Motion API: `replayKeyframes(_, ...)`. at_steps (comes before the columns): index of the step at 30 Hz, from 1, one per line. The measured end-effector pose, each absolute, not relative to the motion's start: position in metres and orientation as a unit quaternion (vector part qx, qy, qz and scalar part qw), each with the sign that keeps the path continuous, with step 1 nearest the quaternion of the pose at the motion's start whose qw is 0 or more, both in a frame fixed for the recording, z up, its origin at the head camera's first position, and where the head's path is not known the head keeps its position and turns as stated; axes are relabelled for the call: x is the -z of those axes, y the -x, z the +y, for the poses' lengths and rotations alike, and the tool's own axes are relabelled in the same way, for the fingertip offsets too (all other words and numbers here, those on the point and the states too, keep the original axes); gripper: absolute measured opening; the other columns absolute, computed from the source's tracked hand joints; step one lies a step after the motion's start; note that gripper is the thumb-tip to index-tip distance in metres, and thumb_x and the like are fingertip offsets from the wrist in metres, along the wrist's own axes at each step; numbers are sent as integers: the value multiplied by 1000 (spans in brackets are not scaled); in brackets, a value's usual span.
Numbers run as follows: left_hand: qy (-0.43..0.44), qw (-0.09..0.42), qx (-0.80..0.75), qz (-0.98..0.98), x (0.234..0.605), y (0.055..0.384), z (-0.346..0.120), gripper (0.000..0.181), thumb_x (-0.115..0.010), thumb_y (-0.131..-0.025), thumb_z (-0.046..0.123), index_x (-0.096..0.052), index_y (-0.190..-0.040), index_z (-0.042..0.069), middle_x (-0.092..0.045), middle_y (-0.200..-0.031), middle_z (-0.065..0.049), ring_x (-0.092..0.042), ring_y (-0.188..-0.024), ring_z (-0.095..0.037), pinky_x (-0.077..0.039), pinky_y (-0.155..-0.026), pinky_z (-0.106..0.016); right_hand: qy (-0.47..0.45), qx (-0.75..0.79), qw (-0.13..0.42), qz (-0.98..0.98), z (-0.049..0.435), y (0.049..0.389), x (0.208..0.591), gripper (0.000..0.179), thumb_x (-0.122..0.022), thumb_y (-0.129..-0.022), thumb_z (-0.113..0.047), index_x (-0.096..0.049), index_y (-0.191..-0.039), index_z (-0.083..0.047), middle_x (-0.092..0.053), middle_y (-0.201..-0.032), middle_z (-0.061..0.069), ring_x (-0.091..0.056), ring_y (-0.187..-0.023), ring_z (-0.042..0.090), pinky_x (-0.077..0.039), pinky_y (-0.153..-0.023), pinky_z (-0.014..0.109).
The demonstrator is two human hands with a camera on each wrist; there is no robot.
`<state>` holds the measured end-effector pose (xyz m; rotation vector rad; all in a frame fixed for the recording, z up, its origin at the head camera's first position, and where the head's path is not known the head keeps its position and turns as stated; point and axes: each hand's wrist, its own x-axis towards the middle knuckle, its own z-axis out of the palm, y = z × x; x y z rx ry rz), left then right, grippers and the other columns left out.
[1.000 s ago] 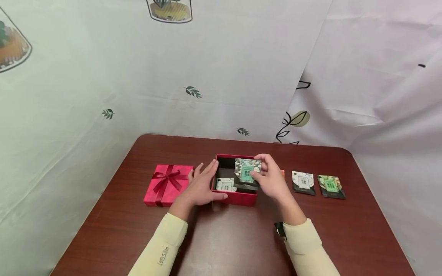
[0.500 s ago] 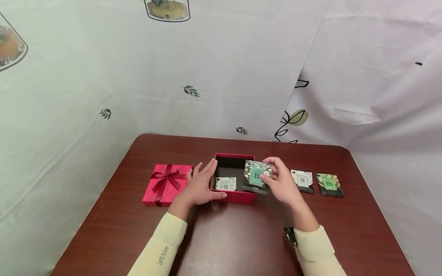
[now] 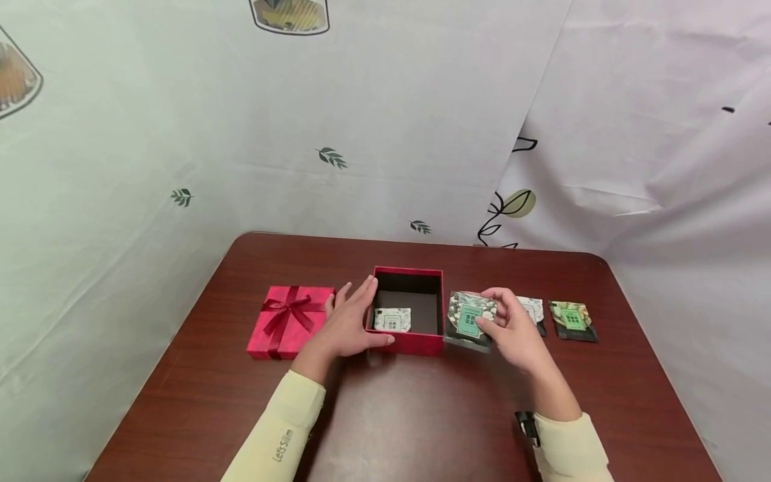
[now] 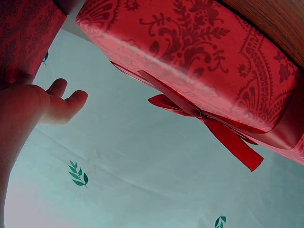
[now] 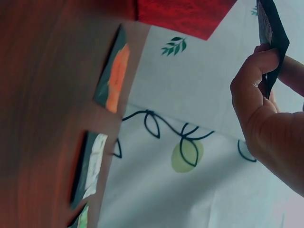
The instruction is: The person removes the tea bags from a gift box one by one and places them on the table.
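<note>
My right hand (image 3: 518, 335) pinches a dark tea sachet (image 3: 460, 328) with a green label between thumb and fingers. It is held just outside the right wall of an open red box (image 3: 415, 345); the right wrist view shows the sachet (image 5: 271, 26) edge-on. Against the box's left side and front left corner rests my left hand (image 3: 346, 331), its fingers fairly straight and its thumb along the front wall. Inside the dark interior, a white-topped tea sachet (image 3: 393, 320) lies at the front left.
A red lid (image 3: 292, 328) with a ribbon bow lies left of the box. On the right are a white-topped sachet (image 3: 535, 309), partly behind my right hand, and a green-labelled sachet (image 3: 573, 321). In the right wrist view an orange-fronted sachet (image 5: 118, 78) lies nearer the box.
My right hand has carried the green-labelled sachet rightward, from over the box to beyond its right wall. The left hand stays at the box.
</note>
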<state>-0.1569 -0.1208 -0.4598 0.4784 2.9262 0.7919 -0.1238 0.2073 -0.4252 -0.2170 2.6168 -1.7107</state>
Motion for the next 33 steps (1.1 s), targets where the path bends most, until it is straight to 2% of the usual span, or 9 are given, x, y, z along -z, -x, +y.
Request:
replayKeyframes(7,-154,38,-257,953,460,157,-121,121,-84,-67,59,-19,-162,19,-17,-165,5,-11,-147,-37,-1,-111,-66,61,535,19,842,221,122,433,41,-68,-93,2,-50,-129,-2,-27,-78,6,-31,-65,19,-32,-56,29)
replayKeyframes(17,-152,41,-259,953,460,157,-121,121,-84,-68,59,-18,-162,21,-16,-165,6,-10,-147,-36,0,-111,-65,48,489,77,867,229,126,450,40,-67,-92,3,-50,-128,0,-32,-69,2,-33,-60,20,-32,-56,31)
replayKeyframes(33,-149,43,-263,952,460,157,-121,121,-84,-67,58,-18,-162,22,-15,-165,8,-9,-147,-35,2,-112,-63,30,413,125,901,227,127,472,38,-70,-89,2,-54,-124,-2,-41,-82,11,-38,-63,23,-32,-61,37)
